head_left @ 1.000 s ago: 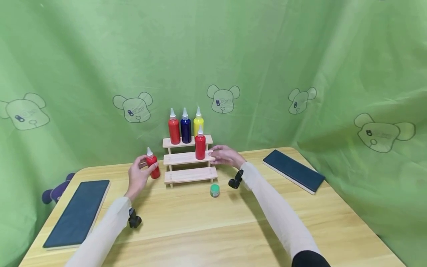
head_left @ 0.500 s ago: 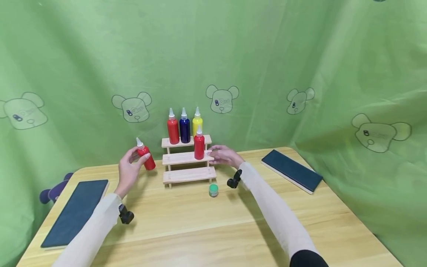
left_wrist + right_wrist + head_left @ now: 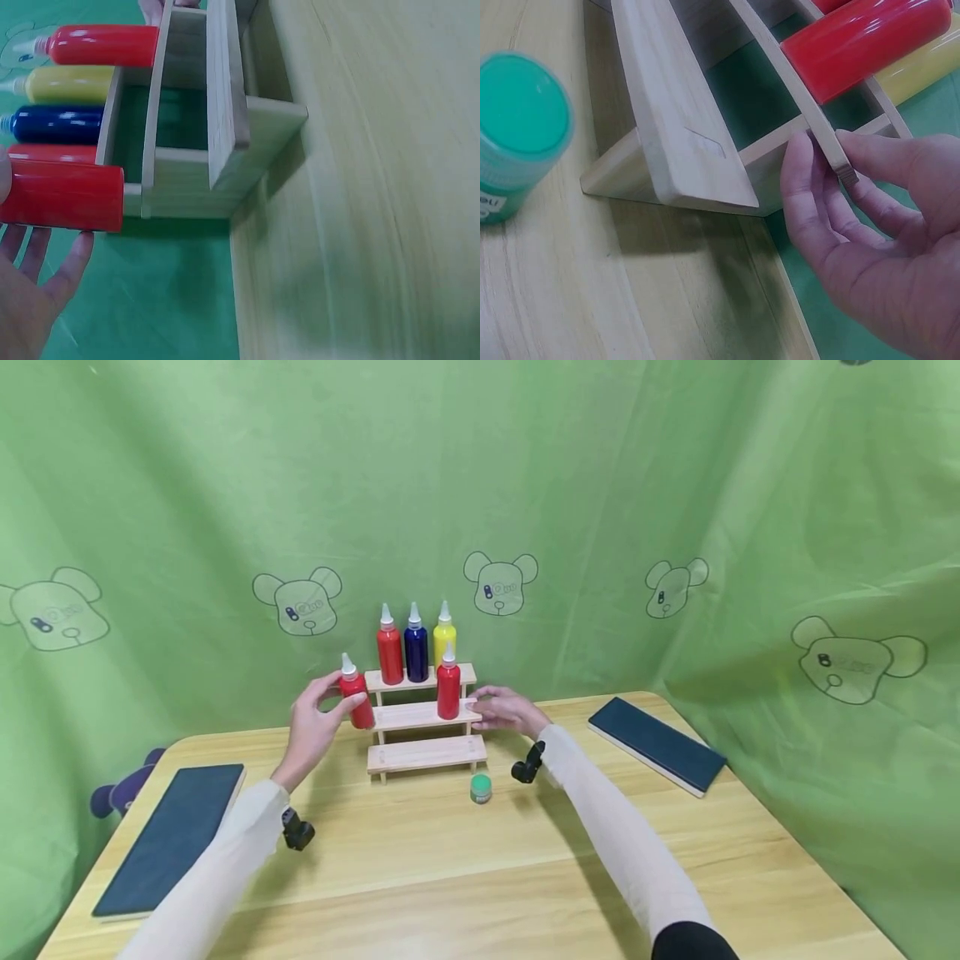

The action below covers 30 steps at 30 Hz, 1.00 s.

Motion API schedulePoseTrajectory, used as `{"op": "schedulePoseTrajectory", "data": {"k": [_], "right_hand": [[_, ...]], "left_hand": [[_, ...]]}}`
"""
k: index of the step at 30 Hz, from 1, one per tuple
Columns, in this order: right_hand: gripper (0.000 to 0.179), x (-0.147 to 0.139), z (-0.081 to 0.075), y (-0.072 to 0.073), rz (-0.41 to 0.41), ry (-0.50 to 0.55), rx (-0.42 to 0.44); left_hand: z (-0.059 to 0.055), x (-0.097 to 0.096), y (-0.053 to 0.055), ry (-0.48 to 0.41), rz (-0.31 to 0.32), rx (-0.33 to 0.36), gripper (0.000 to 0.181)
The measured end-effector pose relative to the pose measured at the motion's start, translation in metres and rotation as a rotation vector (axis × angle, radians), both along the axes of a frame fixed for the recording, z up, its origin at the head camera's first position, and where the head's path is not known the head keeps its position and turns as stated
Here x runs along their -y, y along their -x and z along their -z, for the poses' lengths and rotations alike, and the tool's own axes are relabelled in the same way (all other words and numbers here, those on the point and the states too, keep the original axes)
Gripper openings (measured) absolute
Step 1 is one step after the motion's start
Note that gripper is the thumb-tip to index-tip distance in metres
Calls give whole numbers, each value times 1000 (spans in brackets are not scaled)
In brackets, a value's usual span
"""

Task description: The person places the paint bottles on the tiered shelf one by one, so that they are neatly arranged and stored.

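Note:
My left hand (image 3: 315,727) grips a red squeeze bottle (image 3: 358,700) with a white nozzle, held slightly tilted at the left end of the wooden tiered rack (image 3: 408,717). In the left wrist view that bottle (image 3: 64,196) overlaps the rack's left side. At the rack's right end, my right hand (image 3: 508,710) pinches the end of the middle shelf (image 3: 810,105) between thumb and fingers. Another red bottle (image 3: 448,691) stands on that shelf's right part. A red bottle (image 3: 390,655), a dark blue bottle (image 3: 416,652) and a yellow bottle (image 3: 444,639) line the top shelf.
A small green-lidded jar (image 3: 481,788) sits on the wooden table (image 3: 450,877) before the rack's right front. Dark flat boards lie at left (image 3: 172,835) and right (image 3: 656,743). A green curtain (image 3: 585,485) hangs behind; a purple object (image 3: 127,789) shows past the left edge.
My left hand lifted the red bottle from the table, first leftward with a tilt, then back right toward the middle shelf. My right hand has stayed on the rack.

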State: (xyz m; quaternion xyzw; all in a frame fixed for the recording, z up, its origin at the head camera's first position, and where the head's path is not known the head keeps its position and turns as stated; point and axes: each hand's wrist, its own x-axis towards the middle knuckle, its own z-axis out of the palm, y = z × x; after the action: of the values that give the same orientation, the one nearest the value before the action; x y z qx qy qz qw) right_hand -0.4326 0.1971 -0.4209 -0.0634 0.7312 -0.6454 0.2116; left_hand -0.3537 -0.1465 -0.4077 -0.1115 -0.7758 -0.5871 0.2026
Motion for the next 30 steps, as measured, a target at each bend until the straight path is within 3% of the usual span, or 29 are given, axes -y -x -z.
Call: {"op": "schedulePoseTrajectory", "data": {"k": [10, 17, 24, 30], "right_hand": [[51, 7, -2, 3, 3, -13, 53], [50, 7, -11, 1, 16, -5, 69], [53, 3, -9, 2, 27, -6, 71], [55, 7, -4, 4, 29, -14, 52]], "left_hand": [[2, -41, 22, 41, 77, 45, 60], [-4, -66, 32, 103, 138, 9, 57], [-3, -84, 34, 90, 161, -16, 53], [-2, -82, 32, 101, 156, 5, 54]]}}
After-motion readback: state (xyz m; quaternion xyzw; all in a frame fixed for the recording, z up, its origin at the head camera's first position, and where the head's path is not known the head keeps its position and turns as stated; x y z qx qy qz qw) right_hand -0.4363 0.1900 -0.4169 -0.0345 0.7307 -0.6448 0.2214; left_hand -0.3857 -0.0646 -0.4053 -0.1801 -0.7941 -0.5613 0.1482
